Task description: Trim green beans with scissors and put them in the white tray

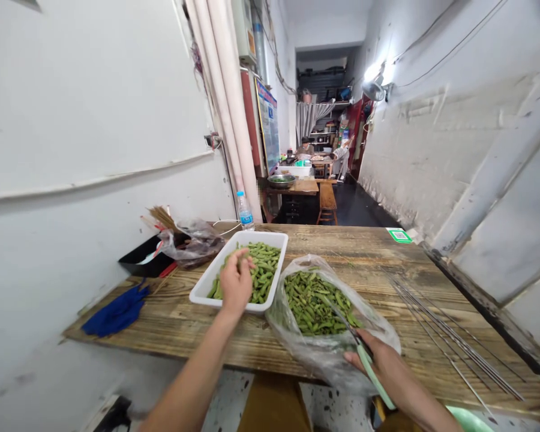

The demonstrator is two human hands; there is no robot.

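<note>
Your left hand hangs over the white tray, fingers drawn narrow and pinched on the green pods heaped inside it; whether they grip one pod or several cannot be told. Your right hand, to the right of the tray and nearer to you, is wrapped around the pale green handle of the scissors, whose blades point up towards the tray.

Just to the right of the tray, almost touching its side, sits the clear plastic bag, open at the top and holding the bagged pods; the scissor blades lie over its near edge.

Beyond the tray's far left corner stands a water bottle. Left of the tray lies a crumpled bag, with a black bin and a bundle of wooden sticks behind it. Further left and nearer you, a blue cloth rests at the edge of the wooden table. Well to the right of the tray, past the bag, metal skewers lie in a loose row, and a green card sits at the far right edge.
</note>
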